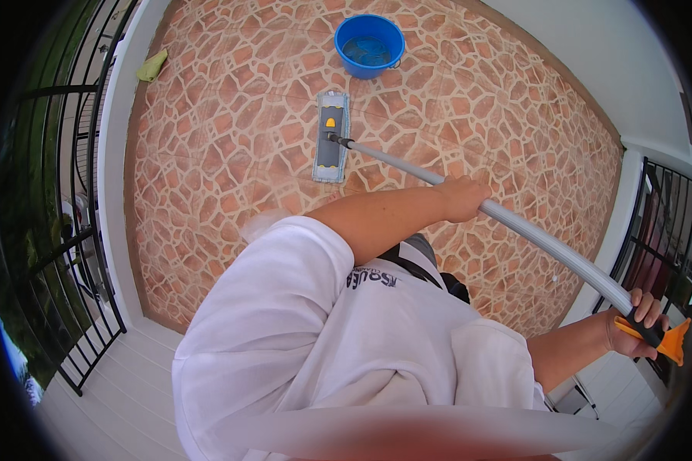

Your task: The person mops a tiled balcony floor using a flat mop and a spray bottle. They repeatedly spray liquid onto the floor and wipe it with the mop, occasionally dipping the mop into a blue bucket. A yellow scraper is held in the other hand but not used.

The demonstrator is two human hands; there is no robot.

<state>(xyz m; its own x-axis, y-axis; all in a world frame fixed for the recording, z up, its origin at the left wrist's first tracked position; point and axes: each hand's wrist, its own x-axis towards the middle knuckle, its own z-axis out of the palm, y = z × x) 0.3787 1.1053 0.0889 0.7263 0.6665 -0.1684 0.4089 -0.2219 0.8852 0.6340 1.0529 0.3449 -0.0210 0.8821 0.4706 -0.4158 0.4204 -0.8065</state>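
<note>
A flat mop head (330,138) with a grey plate, yellow tabs and a pale blue-edged pad lies flat on the stone-patterned tile floor. Its silver pole (542,236) slants down to the right across my front. My left hand (466,199) wraps around the middle of the pole. Near the upper end, beside a black grip and an orange end piece (673,343), my right hand (640,325) has its fingers around the pole. Beyond the mop head stands a blue bucket (369,46) holding water, not touching it.
A yellow-green cloth (151,66) lies at the floor's left edge by a low white wall (115,173). Black metal railings (52,242) run along the left, with more railings (657,213) at right. A white wall (588,63) borders the upper right. A small white object (555,279) is on the floor.
</note>
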